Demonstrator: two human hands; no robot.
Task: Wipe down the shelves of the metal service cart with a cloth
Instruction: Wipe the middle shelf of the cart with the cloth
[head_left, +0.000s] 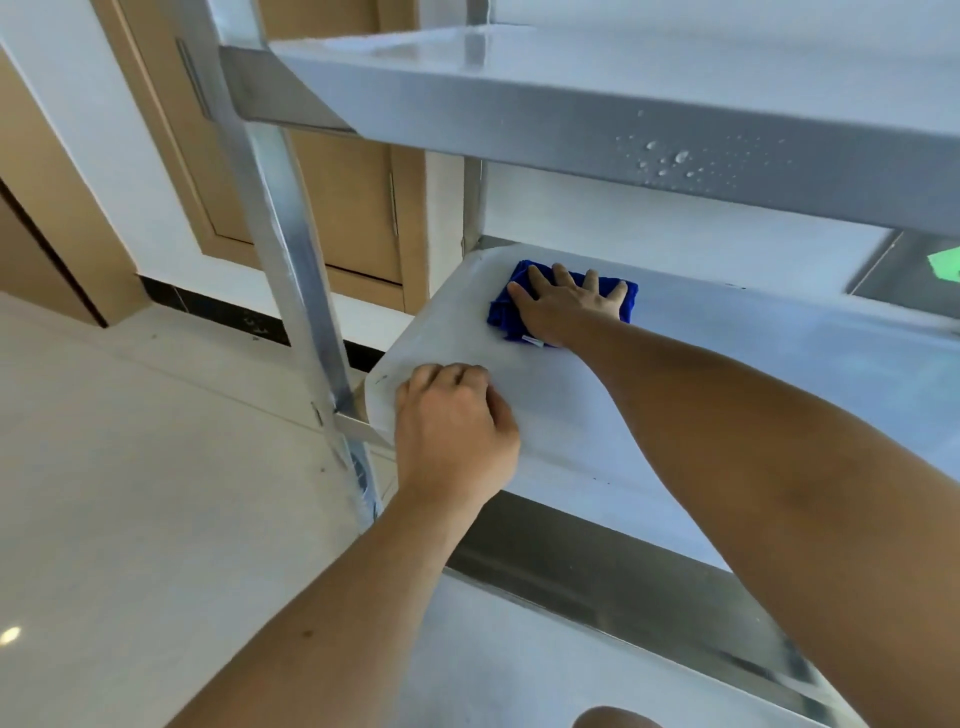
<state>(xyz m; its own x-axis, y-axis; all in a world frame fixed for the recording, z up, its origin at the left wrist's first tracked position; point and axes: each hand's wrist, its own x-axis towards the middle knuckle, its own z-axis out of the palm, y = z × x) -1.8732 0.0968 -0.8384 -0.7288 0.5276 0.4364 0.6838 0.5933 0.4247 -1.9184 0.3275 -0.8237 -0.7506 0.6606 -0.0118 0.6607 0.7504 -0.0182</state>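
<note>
The metal service cart has a top shelf (571, 119) with water drops on its front rim and a middle shelf (701, 395) below it. A folded blue cloth (506, 304) lies at the far left corner of the middle shelf. My right hand (566, 304) lies flat on the cloth with fingers spread, pressing it onto the shelf. My left hand (454, 421) is closed in a loose fist and rests on the near left corner of the same shelf, holding nothing I can see. A lower shelf (493, 649) shows beneath.
The cart's upright metal post (291, 270) stands just left of my left hand. Behind it are a wooden door (337, 197), a white wall and a dark skirting strip. Pale glossy floor (130, 493) spreads to the left. A green scrap (945, 265) shows far right.
</note>
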